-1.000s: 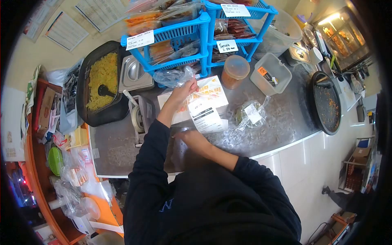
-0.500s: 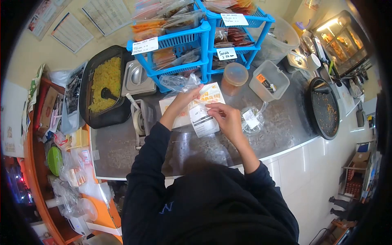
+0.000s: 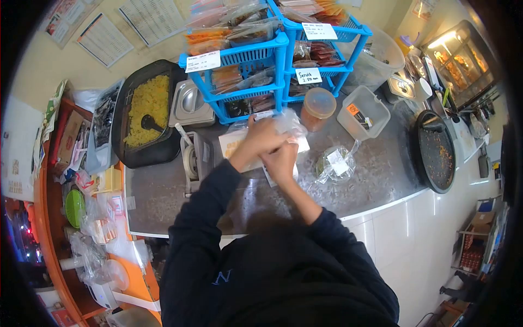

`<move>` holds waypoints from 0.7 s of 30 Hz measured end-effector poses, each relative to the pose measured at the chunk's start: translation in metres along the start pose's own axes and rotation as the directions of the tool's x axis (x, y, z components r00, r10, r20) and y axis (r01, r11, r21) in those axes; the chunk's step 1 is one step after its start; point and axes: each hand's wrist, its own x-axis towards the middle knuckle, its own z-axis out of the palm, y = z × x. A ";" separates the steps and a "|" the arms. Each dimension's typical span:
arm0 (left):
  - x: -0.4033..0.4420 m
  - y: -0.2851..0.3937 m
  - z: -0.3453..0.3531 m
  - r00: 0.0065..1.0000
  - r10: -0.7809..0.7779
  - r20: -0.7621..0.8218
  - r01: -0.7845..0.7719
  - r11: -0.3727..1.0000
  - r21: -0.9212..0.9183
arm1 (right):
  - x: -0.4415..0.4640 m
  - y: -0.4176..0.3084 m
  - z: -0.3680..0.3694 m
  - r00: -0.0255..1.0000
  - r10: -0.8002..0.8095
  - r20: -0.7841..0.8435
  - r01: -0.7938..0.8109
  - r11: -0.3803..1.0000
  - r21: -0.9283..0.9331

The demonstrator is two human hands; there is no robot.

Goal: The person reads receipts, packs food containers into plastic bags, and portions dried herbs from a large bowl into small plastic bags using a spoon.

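Note:
A white paper package with orange print [image 3: 231, 145] lies on the dark counter, below the blue racks. Over it, my left hand [image 3: 263, 136] is closed on the gathered top of a clear plastic bag [image 3: 292, 122]. My right hand [image 3: 281, 162] is closed just beneath, touching the left, its fingers pressed together at the bag's neck. Part of a white printed slip [image 3: 269, 177] shows under the right hand; the rest is hidden. To the right lies a clear wrapped bundle with a white label [image 3: 338, 163].
Blue racks [image 3: 283, 65] of packets stand behind. At left are a tape dispenser [image 3: 190, 158], a lidded metal tray [image 3: 190, 103] and a black pan of yellow rice [image 3: 148, 109]. At right are a lidded jar [image 3: 317, 111], an open plastic tub [image 3: 362, 117] and a round black pan [image 3: 435, 155].
My right hand has come up from near the counter, past the slip, to the bag's neck beside my left hand. The slip is now mostly covered.

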 end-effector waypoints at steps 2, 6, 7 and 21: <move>-0.008 -0.006 0.035 0.929 0.078 -0.363 -0.011 0.983 0.182 | -0.008 0.017 0.034 0.924 0.090 -0.373 -0.020 0.982 0.186; -0.041 0.010 0.046 0.738 0.095 -0.669 -0.037 0.994 0.100 | -0.013 0.017 0.053 0.795 0.127 -0.594 -0.002 0.979 0.206; -0.043 0.008 0.051 0.685 0.074 -0.725 -0.051 0.997 0.053 | -0.013 0.015 0.054 0.793 0.110 -0.599 0.004 0.983 0.185; -0.058 -0.023 0.047 0.723 -0.115 -0.681 -0.339 0.800 -0.495 | 0.003 0.003 0.005 0.949 -0.189 -0.252 0.176 0.982 -0.074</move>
